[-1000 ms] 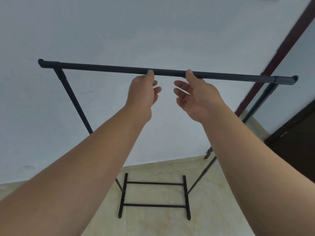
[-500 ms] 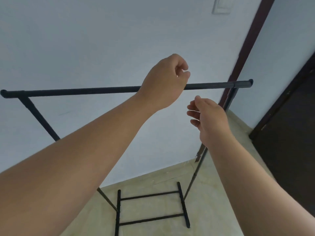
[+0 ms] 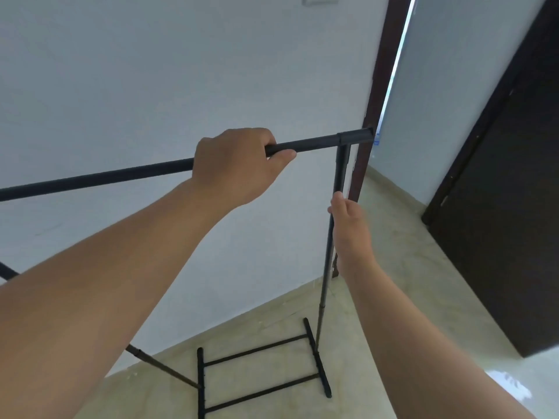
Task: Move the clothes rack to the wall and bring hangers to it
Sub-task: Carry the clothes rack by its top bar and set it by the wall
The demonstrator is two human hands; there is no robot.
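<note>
The left hand (image 3: 239, 164) is wrapped around the top bar (image 3: 99, 178) of the clothes rack (image 3: 314, 145), fingers curled over it and the thumb pressed underneath, well toward the bar's right end. The bar runs from the left edge of the view, rising slightly to its right corner joint, which sits right against the dark door frame (image 3: 378, 86).

The right hand (image 3: 349, 229) is on the rack's right upright post (image 3: 340, 173), just below that corner joint. Its fingers reach behind the post and the thumb lies along the near side; whether it grips tight or only rests there cannot be told.

The rack stands on the pale tiled floor (image 3: 393, 297) close to the white wall (image 3: 151, 71), its top bar running roughly along it. At the base, two feet are joined by two thin cross rods (image 3: 257, 349), and one upright rises from each foot, the left one mostly hidden by the left forearm.

To the right, past the door frame, the floor opens out toward one dark door (image 3: 514, 207). That stretch of floor is bare.
</note>
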